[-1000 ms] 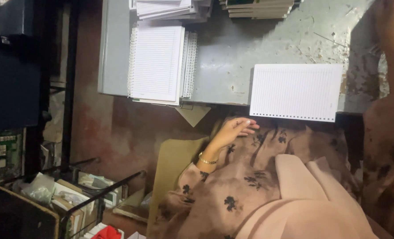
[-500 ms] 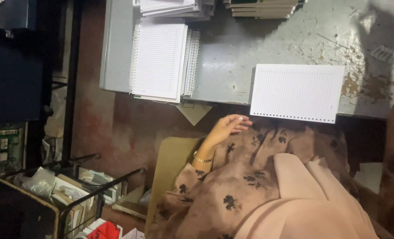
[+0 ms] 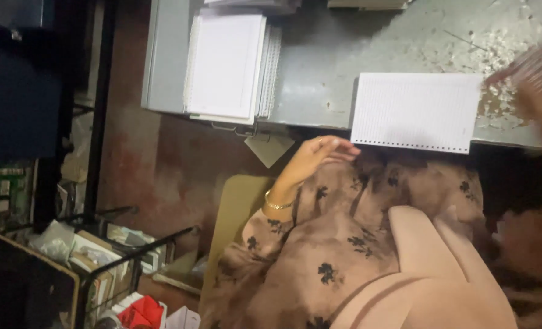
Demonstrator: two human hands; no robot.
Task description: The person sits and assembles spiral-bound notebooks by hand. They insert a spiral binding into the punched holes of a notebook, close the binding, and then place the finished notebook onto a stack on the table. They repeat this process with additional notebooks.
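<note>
A: Checking hands: our left hand rested loose on the lap, fingers relaxed, gripping nothing. Right hand was a blur at the frame's edge; we couldn't tell its grip.

B: Sheet?

A: Punched sheet lay flat at the grey surface edge, within reach. Paper stack sat left, well apart.

We see a white ruled sheet on the grey, chipped table, a beige dress with black flowers, and a gold bangle.
</note>
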